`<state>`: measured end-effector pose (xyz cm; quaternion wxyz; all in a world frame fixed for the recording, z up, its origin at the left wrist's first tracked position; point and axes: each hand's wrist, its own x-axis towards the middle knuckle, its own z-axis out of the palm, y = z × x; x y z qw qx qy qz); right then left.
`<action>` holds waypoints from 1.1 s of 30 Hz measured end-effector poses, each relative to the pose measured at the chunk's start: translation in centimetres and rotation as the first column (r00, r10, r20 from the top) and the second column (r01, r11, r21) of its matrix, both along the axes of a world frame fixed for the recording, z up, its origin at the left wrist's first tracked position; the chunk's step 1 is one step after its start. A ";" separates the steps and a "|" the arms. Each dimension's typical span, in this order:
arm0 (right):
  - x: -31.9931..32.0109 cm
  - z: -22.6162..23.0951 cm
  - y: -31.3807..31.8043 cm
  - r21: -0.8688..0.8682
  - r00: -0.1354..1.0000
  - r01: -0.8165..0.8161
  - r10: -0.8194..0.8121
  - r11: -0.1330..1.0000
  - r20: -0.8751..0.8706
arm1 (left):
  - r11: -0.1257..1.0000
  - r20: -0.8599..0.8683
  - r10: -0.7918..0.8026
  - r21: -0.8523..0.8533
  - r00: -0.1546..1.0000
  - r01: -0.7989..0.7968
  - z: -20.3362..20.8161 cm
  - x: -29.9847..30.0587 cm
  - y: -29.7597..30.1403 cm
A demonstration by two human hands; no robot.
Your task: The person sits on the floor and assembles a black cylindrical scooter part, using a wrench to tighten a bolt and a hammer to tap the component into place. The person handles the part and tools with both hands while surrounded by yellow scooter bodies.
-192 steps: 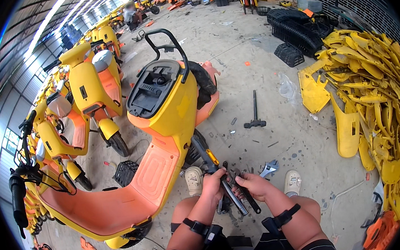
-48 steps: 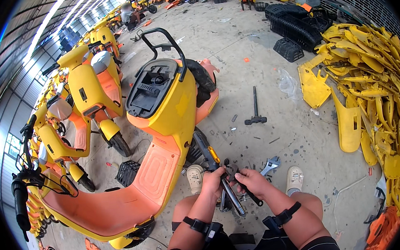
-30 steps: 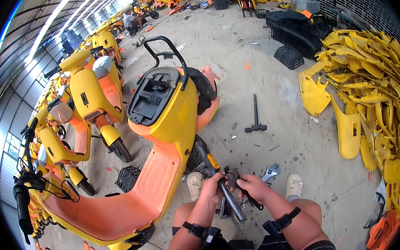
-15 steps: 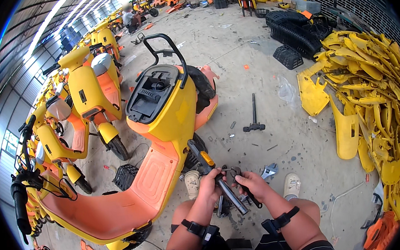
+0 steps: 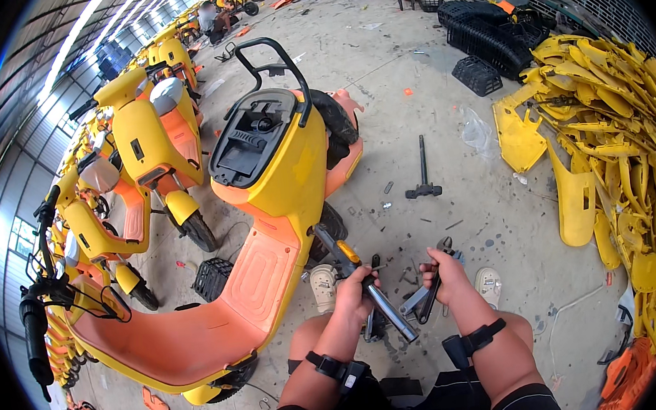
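Observation:
My left hand [image 5: 358,289] is closed round a metal fork tube [image 5: 390,310], dark at its far end and bare silver at its near end. A yellow piece [image 5: 348,251] sits on the tube beyond my fingers. A small bolt-like part shows beside my left fingers; its fit to the tube is unclear. To the right, apart from the tube, my right hand [image 5: 449,276] grips an adjustable wrench [image 5: 429,303]. Its jaws point away from me and its black handle hangs below my fist. Metal parts and tools [image 5: 411,301] lie on the floor between my feet, partly hidden.
A yellow and orange scooter [image 5: 264,268], its seat off, stands close on my left, with more scooters [image 5: 150,142] behind. Ahead lies a T-shaped metal stem [image 5: 423,174]. Yellow panels [image 5: 608,144] are heaped at right, near black baskets [image 5: 476,75]. A person [image 5: 209,21] sits far off.
My right hand has drawn the wrench away from the tube to the right, and its jaws now point up and away. My left hand still holds the tube. The view has shifted slightly.

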<state>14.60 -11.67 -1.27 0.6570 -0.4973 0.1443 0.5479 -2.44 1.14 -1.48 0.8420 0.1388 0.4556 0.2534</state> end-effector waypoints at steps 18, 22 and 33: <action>-2.9 0.0 0.0 -0.095 0.724 -0.370 0.351 0.924 0.593 | 0.974 -0.157 -0.165 0.128 0.974 0.185 -0.7 1.1 -1.4; -2.4 -0.5 0.0 -0.221 0.566 -0.324 0.375 0.920 0.734 | 0.946 -0.174 -0.198 0.224 0.965 0.234 -0.6 1.5 -1.6; -2.1 -0.1 -0.7 0.007 0.916 -0.233 0.217 0.972 0.338 | 0.898 -0.236 -0.352 0.188 0.906 0.398 -0.4 2.6 -3.5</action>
